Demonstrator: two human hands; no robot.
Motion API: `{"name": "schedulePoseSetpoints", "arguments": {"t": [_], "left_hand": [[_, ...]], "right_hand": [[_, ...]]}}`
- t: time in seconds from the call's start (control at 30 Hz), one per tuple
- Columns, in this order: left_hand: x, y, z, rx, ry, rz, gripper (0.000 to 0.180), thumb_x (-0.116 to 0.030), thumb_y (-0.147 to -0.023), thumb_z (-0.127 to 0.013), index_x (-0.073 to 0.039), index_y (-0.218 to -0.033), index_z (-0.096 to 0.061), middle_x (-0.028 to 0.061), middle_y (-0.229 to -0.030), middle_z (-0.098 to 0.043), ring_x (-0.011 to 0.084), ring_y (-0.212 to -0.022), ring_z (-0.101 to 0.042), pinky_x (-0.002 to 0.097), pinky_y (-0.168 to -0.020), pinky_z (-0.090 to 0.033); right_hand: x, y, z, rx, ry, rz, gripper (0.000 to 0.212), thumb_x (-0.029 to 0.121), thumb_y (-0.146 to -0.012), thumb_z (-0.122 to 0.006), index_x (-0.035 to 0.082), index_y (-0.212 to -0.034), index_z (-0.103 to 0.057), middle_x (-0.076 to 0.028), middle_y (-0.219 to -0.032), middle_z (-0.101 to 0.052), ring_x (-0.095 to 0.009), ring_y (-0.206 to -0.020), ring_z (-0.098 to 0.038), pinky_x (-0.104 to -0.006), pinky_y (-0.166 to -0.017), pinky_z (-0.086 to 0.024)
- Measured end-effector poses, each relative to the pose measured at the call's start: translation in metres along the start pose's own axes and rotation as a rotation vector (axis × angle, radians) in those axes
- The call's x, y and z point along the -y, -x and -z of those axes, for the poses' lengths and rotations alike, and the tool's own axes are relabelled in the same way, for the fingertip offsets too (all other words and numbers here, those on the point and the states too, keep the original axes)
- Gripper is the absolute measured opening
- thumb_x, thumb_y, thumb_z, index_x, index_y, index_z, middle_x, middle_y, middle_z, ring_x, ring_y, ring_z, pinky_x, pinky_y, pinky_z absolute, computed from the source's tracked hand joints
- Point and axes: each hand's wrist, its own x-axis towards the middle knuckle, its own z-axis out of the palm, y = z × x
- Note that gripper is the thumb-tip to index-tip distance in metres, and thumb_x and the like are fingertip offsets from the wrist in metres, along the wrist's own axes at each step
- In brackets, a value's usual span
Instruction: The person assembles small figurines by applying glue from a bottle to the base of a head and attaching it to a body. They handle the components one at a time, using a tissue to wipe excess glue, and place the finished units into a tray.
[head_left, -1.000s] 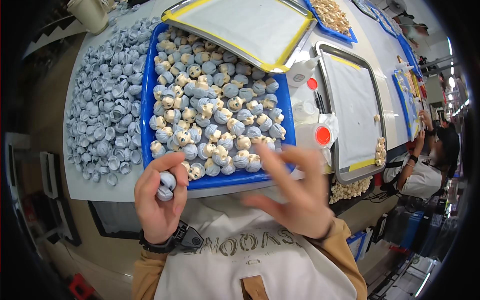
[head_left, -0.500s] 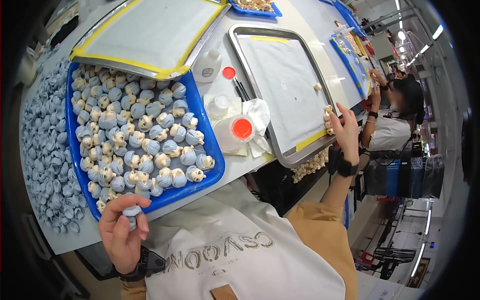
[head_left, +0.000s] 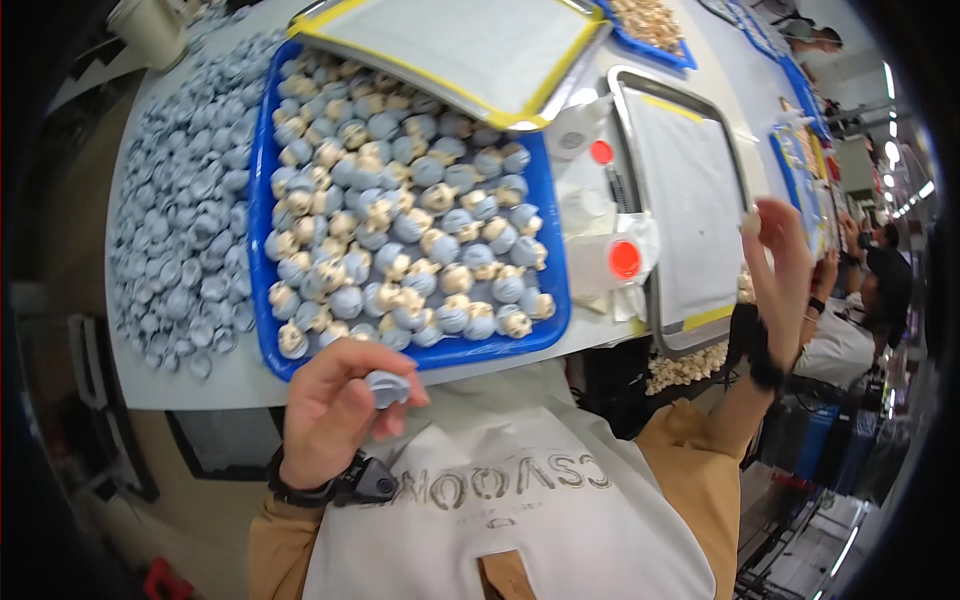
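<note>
My left hand (head_left: 335, 410) is closed around a blue-grey hair shell (head_left: 386, 388), just in front of the blue tray (head_left: 556, 318). Many small doll heads (head_left: 440, 197) with cream faces and blue-grey hair lie in that tray. Over at the right, my right hand (head_left: 783, 250) pinches a small cream doll head piece (head_left: 750, 223) between thumb and fingertips, raised by the right edge of a metal tray (head_left: 700, 200) lined with white paper. A few more cream pieces (head_left: 746, 285) sit along that edge, partly behind the hand.
Loose blue-grey shells (head_left: 190, 230) are heaped at the left. Another paper-lined metal tray (head_left: 450, 50) overlaps the blue tray's back. Bottles and a red-topped jar (head_left: 625, 260) stand between trays. Cream pieces (head_left: 687, 368) lie below the table edge. A co-worker (head_left: 880, 290) sits at the right.
My right hand has closed on a cream piece and lifted away from the metal tray's edge. The shell in my left hand has turned. The whole view has swung toward the left.
</note>
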Motion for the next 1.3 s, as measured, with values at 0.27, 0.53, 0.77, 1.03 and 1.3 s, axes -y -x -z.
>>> {"name": "schedulePoseSetpoints", "arguments": {"t": [0.27,0.53,0.77,1.03,1.3], "left_hand": [[-0.008,-0.007,-0.008,0.206,-0.048,0.102,0.033,-0.009,-0.084,-0.058,0.001,-0.115,-0.055,0.0105,-0.104,-0.061,0.0112,-0.085,-0.053,0.0233,-0.073,-0.041],[-0.009,-0.004,-0.005,0.205,-0.042,0.154,0.030,-0.010,-0.084,-0.055,0.003,-0.110,-0.058,0.0127,-0.099,-0.062,0.0130,-0.077,-0.055,0.0263,-0.068,-0.045],[-0.008,-0.005,-0.007,0.159,-0.065,0.085,0.033,-0.011,-0.081,-0.057,0.003,-0.111,-0.058,0.0132,-0.098,-0.062,0.0128,-0.079,-0.054,0.0246,-0.068,-0.044],[-0.004,-0.007,0.000,0.237,-0.068,0.005,0.034,-0.008,-0.075,-0.067,0.000,-0.107,-0.061,0.0125,-0.100,-0.062,0.0108,-0.074,-0.051,0.0212,-0.059,-0.040],[0.000,-0.007,-0.001,0.202,-0.039,-0.026,0.035,-0.002,-0.070,-0.071,-0.002,-0.103,-0.059,0.0121,-0.098,-0.061,0.0093,-0.071,-0.049,0.0212,-0.056,-0.039]], "right_hand": [[0.126,0.073,-0.064,0.732,-0.725,0.419,0.032,-0.001,-0.070,-0.069,0.001,-0.102,-0.066,-0.012,-0.089,-0.058,-0.020,-0.074,-0.060,-0.0272,-0.063,-0.050],[0.100,0.058,-0.031,0.202,-0.456,0.163,0.036,-0.003,-0.061,-0.074,0.001,-0.096,-0.064,-0.011,-0.088,-0.062,-0.022,-0.078,-0.061,-0.0286,-0.066,-0.049],[0.084,0.027,-0.031,0.222,-0.081,0.190,0.029,-0.004,-0.066,-0.070,0.002,-0.095,-0.066,-0.010,-0.084,-0.060,-0.020,-0.071,-0.059,-0.0273,-0.061,-0.047],[0.079,0.024,-0.042,0.219,-0.036,0.210,0.029,-0.002,-0.065,-0.071,0.005,-0.093,-0.066,-0.008,-0.081,-0.057,-0.022,-0.076,-0.055,-0.0312,-0.063,-0.045],[0.077,0.024,-0.043,0.222,-0.002,0.210,0.026,-0.001,-0.065,-0.071,0.004,-0.090,-0.066,-0.008,-0.081,-0.058,-0.024,-0.076,-0.055,-0.0320,-0.065,-0.045]]}}
